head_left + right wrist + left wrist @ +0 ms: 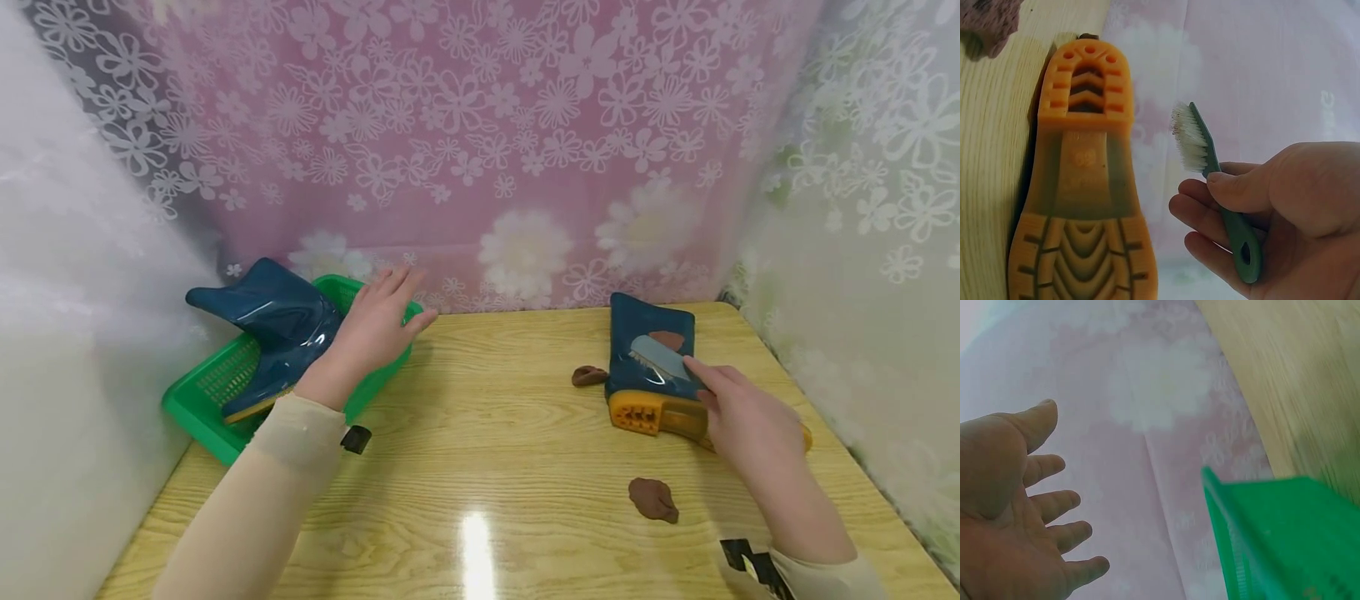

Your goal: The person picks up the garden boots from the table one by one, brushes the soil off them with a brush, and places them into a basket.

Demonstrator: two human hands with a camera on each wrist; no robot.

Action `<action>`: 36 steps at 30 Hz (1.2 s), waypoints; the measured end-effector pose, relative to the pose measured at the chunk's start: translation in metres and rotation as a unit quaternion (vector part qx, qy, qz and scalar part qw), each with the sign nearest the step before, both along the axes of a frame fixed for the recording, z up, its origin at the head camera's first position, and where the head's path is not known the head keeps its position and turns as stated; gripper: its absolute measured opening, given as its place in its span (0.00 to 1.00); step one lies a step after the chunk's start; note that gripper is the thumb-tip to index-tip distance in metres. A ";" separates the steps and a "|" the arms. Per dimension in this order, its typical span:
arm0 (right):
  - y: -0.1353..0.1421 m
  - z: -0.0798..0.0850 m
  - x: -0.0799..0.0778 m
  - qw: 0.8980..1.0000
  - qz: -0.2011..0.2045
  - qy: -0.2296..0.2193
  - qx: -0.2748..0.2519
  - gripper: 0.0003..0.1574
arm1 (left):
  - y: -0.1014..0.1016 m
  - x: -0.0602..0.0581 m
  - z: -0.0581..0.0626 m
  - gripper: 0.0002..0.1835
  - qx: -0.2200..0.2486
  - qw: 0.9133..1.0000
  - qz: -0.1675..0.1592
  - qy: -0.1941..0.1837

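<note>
Gripping the brush [663,358] between thumb and fingers, the right hand [753,429] hovers above the boot [1085,187] near the table's [487,408] far right corner. Near the basket [198,421], the left hand [375,329] spreads its fingers.

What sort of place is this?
Probably an indoor tabletop work area, screened off: flower-patterned sheeting hangs behind a wood-grain table, where a rain boot lies and a green plastic basket stands.
</note>
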State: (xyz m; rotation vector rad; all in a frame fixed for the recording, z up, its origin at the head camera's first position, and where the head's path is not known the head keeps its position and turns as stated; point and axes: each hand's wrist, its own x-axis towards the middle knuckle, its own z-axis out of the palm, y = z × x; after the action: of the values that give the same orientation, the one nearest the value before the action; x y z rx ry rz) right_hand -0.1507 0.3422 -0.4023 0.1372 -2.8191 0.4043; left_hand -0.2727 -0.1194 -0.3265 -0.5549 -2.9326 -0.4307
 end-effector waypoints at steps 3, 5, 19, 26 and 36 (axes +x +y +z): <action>0.005 -0.002 0.002 1.000 -0.005 0.014 -0.001 0.35 | 0.015 -0.001 -0.004 0.42 0.006 1.000 -0.010 0.002; 0.008 -0.003 0.003 1.000 -0.004 0.025 -0.003 0.35 | 0.025 -0.001 -0.007 0.42 0.010 1.000 -0.018 -0.002; 0.014 -0.009 0.008 0.999 -0.022 0.034 -0.007 0.33 | 0.096 -0.015 -0.037 0.41 0.041 0.996 -0.065 -0.047; 0.016 -0.013 0.008 0.999 -0.031 0.031 -0.007 0.33 | 0.127 -0.021 -0.050 0.41 0.058 0.992 -0.091 -0.061; 0.021 -0.018 0.008 0.998 -0.043 0.035 -0.006 0.32 | 0.170 -0.034 -0.069 0.41 0.053 0.991 -0.101 -0.066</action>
State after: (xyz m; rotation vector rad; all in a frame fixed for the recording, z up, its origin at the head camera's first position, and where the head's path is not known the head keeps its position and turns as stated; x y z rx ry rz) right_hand -0.1426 0.3628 -0.4200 0.0279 -2.7422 0.3897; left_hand -0.3066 0.0504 -0.3955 -0.8430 -2.9656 -0.6659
